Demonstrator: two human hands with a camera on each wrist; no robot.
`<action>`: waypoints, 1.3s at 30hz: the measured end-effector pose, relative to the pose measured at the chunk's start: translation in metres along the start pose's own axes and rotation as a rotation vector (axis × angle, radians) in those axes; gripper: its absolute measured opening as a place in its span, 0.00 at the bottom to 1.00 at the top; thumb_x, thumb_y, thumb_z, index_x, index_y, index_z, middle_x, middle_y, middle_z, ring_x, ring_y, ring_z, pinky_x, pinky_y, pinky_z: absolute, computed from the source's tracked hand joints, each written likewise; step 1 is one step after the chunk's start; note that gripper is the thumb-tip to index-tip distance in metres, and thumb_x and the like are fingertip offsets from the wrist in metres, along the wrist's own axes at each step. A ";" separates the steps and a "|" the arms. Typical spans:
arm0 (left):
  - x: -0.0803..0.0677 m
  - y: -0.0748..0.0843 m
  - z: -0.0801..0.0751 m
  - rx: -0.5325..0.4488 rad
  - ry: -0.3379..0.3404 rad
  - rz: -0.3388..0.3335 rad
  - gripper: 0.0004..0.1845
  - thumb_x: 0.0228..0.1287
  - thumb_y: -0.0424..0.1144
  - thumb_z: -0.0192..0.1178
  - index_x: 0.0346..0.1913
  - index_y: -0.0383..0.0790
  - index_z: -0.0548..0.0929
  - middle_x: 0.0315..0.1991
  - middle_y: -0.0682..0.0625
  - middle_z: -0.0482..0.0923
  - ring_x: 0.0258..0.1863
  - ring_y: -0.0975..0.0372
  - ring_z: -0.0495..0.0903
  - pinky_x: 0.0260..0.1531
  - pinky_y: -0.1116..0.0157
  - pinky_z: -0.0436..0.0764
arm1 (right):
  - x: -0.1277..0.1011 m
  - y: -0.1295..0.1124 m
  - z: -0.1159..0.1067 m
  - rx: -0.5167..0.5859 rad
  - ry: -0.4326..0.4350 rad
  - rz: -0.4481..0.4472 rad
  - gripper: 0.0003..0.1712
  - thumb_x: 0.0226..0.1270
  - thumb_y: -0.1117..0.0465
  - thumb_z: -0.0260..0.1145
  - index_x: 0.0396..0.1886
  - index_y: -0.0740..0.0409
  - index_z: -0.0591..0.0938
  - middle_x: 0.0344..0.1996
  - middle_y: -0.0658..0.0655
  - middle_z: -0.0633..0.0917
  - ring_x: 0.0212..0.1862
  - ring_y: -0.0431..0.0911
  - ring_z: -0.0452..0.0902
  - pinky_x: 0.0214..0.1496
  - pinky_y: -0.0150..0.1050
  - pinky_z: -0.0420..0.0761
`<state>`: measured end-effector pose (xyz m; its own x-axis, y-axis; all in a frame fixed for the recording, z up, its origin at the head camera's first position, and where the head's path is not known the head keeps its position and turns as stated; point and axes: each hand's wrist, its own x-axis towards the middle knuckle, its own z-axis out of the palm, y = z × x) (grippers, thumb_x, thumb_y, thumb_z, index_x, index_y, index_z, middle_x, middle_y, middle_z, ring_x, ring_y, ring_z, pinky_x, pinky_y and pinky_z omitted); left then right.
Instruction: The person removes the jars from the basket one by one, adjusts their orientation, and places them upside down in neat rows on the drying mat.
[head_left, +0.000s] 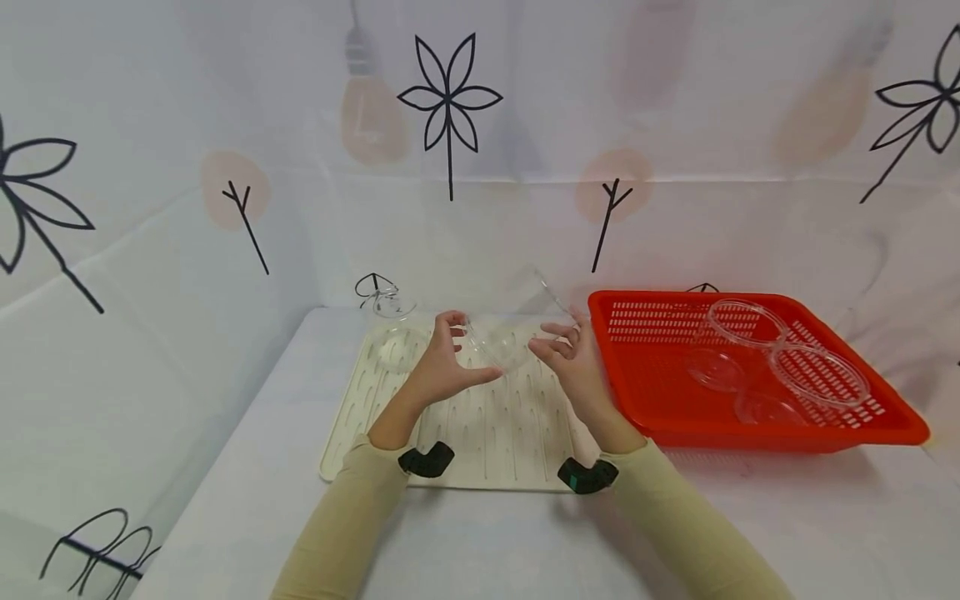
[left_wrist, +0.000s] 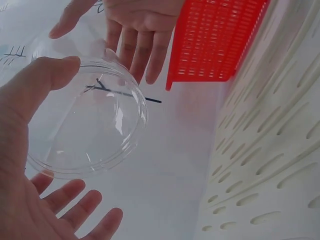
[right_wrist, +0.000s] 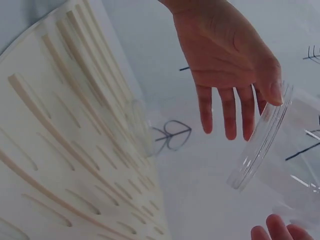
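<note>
Both hands hold a clear plastic cup in the air over the far part of a cream ridged draining mat. The cup is tilted, its thick double rim toward the left hand. That hand grips the rim, thumb on one side and fingers on the other. At the cup's other end, the right hand has its thumb and fingers either side of the clear wall; the exact contact is hard to see through the plastic. Another clear cup stands upside down on the mat's far left corner.
A red perforated basket stands to the right of the mat, close to the right forearm. Inside it are two clear cups, wide rims up. A white patterned sheet hangs behind the table and on the left.
</note>
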<state>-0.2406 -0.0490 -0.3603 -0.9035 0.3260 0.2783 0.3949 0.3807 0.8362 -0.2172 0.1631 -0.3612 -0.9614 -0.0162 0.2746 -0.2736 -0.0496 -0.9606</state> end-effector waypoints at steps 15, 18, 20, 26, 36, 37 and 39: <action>0.000 -0.004 0.004 0.033 -0.019 -0.071 0.46 0.47 0.50 0.72 0.63 0.38 0.55 0.63 0.40 0.60 0.62 0.53 0.63 0.59 0.53 0.66 | 0.008 -0.009 0.001 -0.263 0.023 -0.042 0.38 0.58 0.56 0.68 0.63 0.60 0.60 0.58 0.58 0.69 0.54 0.51 0.69 0.50 0.47 0.77; 0.000 -0.008 0.004 0.058 -0.014 -0.064 0.45 0.48 0.51 0.71 0.63 0.38 0.57 0.62 0.42 0.62 0.62 0.53 0.62 0.59 0.54 0.66 | 0.009 -0.011 0.000 -0.261 0.018 -0.049 0.39 0.58 0.56 0.69 0.64 0.60 0.60 0.58 0.58 0.69 0.54 0.51 0.68 0.50 0.46 0.77; -0.001 -0.010 0.002 0.070 -0.010 -0.054 0.45 0.49 0.50 0.71 0.64 0.38 0.57 0.62 0.43 0.62 0.62 0.52 0.62 0.59 0.54 0.66 | 0.010 -0.011 0.000 -0.247 0.011 -0.055 0.41 0.57 0.57 0.69 0.65 0.59 0.59 0.58 0.58 0.69 0.55 0.51 0.68 0.50 0.46 0.76; -0.009 -0.017 -0.011 0.092 0.005 -0.022 0.45 0.49 0.47 0.72 0.66 0.39 0.58 0.61 0.42 0.63 0.61 0.51 0.63 0.58 0.53 0.67 | 0.014 -0.015 0.001 -0.239 0.007 -0.052 0.45 0.56 0.57 0.70 0.68 0.57 0.55 0.60 0.57 0.67 0.56 0.51 0.67 0.50 0.48 0.77; -0.027 -0.043 -0.032 0.133 -0.019 -0.031 0.39 0.48 0.47 0.72 0.63 0.40 0.66 0.56 0.47 0.71 0.57 0.50 0.68 0.56 0.54 0.68 | 0.024 -0.013 0.003 -0.283 0.046 0.016 0.49 0.54 0.52 0.72 0.69 0.51 0.54 0.60 0.55 0.67 0.57 0.50 0.67 0.48 0.49 0.78; -0.029 -0.046 -0.032 0.140 -0.016 -0.037 0.39 0.48 0.47 0.72 0.62 0.40 0.66 0.55 0.46 0.71 0.57 0.49 0.68 0.55 0.54 0.69 | 0.025 -0.011 0.004 -0.289 0.051 0.019 0.49 0.53 0.52 0.72 0.70 0.51 0.54 0.60 0.55 0.67 0.58 0.51 0.67 0.48 0.49 0.78; -0.033 -0.051 -0.035 0.151 -0.014 -0.048 0.39 0.48 0.47 0.72 0.61 0.39 0.67 0.56 0.43 0.71 0.57 0.49 0.68 0.55 0.53 0.69 | 0.028 -0.010 0.006 -0.286 0.057 0.020 0.50 0.53 0.51 0.72 0.70 0.51 0.54 0.60 0.55 0.67 0.58 0.51 0.66 0.48 0.49 0.78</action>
<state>-0.2365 -0.1094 -0.3961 -0.9199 0.3160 0.2324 0.3730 0.5214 0.7674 -0.2412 0.1571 -0.3442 -0.9646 0.0426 0.2602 -0.2436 0.2334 -0.9414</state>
